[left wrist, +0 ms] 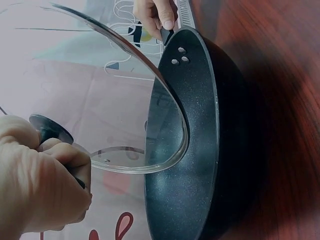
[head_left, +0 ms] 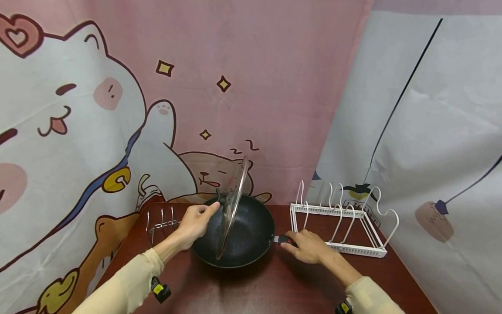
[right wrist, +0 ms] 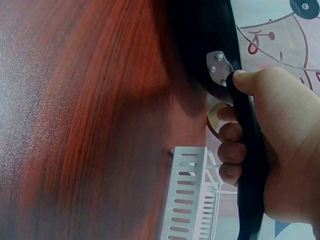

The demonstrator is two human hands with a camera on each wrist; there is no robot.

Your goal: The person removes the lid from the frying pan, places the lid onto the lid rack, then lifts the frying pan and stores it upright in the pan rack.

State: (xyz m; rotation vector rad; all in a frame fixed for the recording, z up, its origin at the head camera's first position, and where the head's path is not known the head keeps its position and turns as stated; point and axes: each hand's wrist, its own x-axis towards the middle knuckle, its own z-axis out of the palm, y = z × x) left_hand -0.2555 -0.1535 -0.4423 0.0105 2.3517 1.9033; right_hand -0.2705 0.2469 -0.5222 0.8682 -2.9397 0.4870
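Observation:
A dark nonstick wok is at the middle of the reddish-brown table, its open side up. My right hand grips its black handle, with the thumb along the top near the riveted bracket and the fingers curled beneath. My left hand holds a glass lid with a metal rim by its black knob. Tilted nearly upright, the lid stands over the left part of the wok, its lower edge overlapping the wok's interior in the head view.
A white wire rack with upright loops sits to the right, close behind my right hand. At the back left is a small metal rack, partly hidden by my left hand. A printed cloth hangs behind the table.

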